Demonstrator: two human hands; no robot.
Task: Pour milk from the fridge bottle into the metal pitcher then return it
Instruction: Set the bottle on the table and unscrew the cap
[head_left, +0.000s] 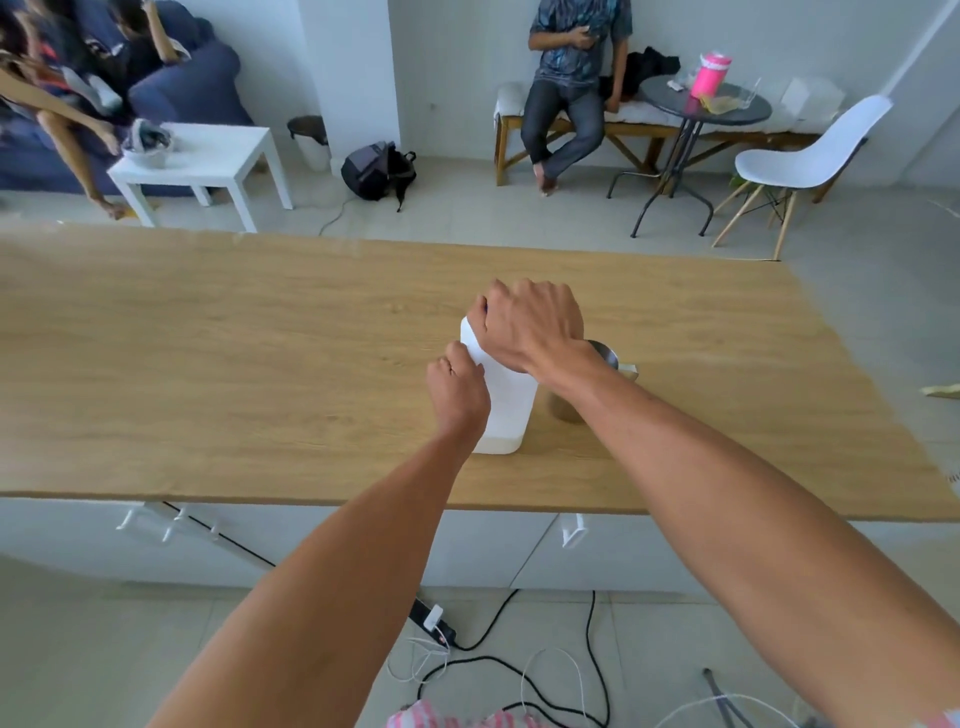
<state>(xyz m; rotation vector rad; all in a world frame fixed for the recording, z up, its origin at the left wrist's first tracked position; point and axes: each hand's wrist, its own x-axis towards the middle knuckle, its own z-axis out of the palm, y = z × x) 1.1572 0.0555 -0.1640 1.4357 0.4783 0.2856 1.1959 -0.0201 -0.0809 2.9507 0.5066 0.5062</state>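
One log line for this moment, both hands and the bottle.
left hand: steadying milk bottle | right hand: gripping its top | bottle: upright on wooden counter | metal pitcher: beside

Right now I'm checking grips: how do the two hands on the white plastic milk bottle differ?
The right hand covers the white plastic milk bottle's top, apparently at the cap; the left hand grips its side lower down. Both touch the upright bottle, beside the metal pitcher.
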